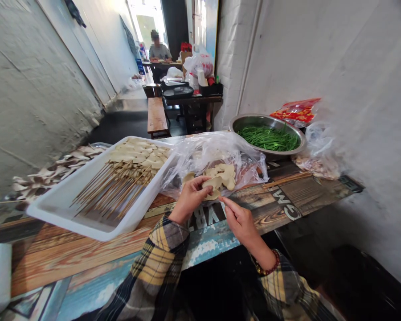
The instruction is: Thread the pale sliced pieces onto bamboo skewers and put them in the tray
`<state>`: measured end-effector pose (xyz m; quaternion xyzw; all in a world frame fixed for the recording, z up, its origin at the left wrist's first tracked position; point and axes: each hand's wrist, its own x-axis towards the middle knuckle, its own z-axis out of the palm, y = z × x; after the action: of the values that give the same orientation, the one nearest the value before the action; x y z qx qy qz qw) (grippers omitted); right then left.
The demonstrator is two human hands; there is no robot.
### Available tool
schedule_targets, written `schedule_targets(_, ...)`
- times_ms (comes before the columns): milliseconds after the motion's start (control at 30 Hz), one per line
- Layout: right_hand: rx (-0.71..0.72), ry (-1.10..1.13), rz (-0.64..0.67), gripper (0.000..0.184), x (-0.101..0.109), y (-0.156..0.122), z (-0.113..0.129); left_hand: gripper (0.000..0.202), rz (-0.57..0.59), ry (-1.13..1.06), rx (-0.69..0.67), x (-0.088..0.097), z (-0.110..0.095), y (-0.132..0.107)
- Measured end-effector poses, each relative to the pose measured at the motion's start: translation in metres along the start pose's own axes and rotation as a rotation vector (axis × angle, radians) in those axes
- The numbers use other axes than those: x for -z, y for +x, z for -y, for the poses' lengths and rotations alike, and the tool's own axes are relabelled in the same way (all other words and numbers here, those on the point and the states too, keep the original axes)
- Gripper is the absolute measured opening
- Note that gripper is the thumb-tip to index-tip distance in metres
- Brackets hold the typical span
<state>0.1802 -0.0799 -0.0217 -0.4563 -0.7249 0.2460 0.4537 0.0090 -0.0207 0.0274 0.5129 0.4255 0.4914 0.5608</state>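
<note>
My left hand [194,196] pinches a pale, flat, rounded slice [214,183] of food between thumb and fingers. Close by on the right, my right hand [240,220] is closed round a thin skewer, its index finger stretched along it; the skewer's end [219,196] meets the slice's lower edge, and the fingers hide most of the rest. More pale slices [227,174] lie just beyond my hands on a clear plastic bag [203,149]. To the left, a white plastic tray [102,232] holds rows of similar slices [143,151] on wooden skewers [116,191].
A steel bowl [233,122] of chopped green stalks [270,138] stands at the back right, near a red packet [297,110] and a plastic bag [322,151]. Sliced mushrooms [60,167] lie behind the tray on the wooden table [96,263]. Another person [159,50] sits far back.
</note>
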Motion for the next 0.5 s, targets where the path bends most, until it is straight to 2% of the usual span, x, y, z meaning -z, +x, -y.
schedule_targets(300,-0.039,0.018,-0.033,0.036,-0.0001,-0.0042,-0.0009,0.028,0.034,-0.141,0.105,0.0013,0.0016,-0.0006)
schedule_targets(500,-0.043,0.026,-0.035,0.034,-0.0001,-0.0058,-0.0011,0.031,0.019,-0.138,0.111,0.0026,0.0033,-0.0009)
